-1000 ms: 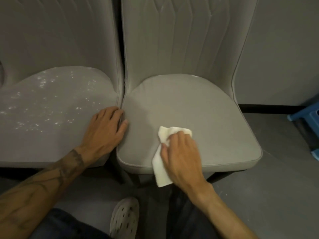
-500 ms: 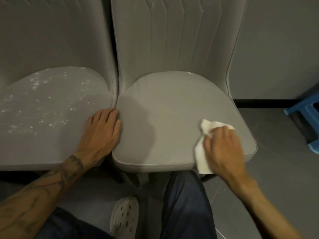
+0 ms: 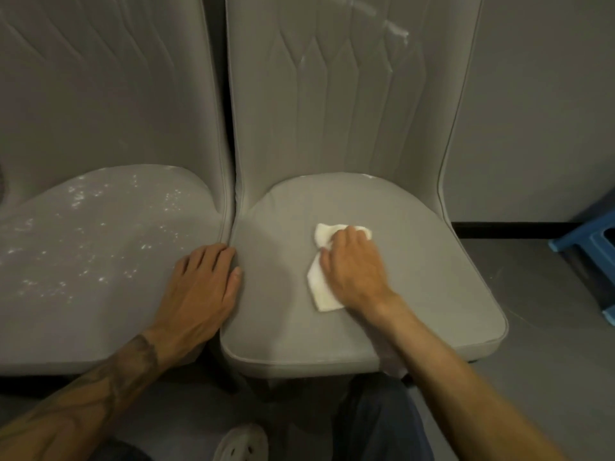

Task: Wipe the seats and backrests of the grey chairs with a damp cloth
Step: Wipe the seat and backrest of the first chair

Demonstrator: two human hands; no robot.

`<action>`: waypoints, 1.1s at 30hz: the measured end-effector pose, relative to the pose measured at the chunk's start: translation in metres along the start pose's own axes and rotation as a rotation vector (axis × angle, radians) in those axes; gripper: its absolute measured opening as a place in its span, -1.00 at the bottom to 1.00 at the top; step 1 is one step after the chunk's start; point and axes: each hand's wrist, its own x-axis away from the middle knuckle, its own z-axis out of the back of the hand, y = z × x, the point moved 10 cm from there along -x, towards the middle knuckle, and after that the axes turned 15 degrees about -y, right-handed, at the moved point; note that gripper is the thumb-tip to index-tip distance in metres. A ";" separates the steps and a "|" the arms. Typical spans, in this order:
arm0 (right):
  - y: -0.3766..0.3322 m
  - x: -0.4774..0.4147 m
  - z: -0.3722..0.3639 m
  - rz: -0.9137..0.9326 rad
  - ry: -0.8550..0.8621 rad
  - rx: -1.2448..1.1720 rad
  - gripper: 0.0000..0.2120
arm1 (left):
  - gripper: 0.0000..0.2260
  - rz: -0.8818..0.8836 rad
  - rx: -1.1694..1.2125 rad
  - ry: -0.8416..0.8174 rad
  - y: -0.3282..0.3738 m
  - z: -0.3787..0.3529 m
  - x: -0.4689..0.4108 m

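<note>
This is a plain indoor room, furnished like a dining or waiting area, though which of the two cannot be told. Two grey upholstered chairs stand close side by side, the left chair (image 3: pixel 100 277) and the right chair (image 3: pixel 432 294). Both have padded seats and tall stitched backrests, and they are set against a bare grey wall (image 3: pixel 549 111). A dark skirting strip (image 3: pixel 515 225) runs along the wall's foot above a smooth grey floor (image 3: pixel 549 327). A blue plastic stool (image 3: pixel 595 247) stands at the right edge.
</note>
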 end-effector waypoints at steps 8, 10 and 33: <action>0.115 -0.047 0.011 -0.340 0.048 -0.038 -0.75 | -0.58 0.024 0.050 0.033 0.010 0.018 -0.059; 0.123 -0.062 0.008 -0.337 0.031 -0.082 -0.75 | -0.56 0.033 0.073 0.029 0.010 0.019 -0.075; 0.122 -0.140 0.001 -0.148 -0.049 0.114 -0.51 | -0.64 0.065 0.102 0.147 -0.001 0.002 -0.091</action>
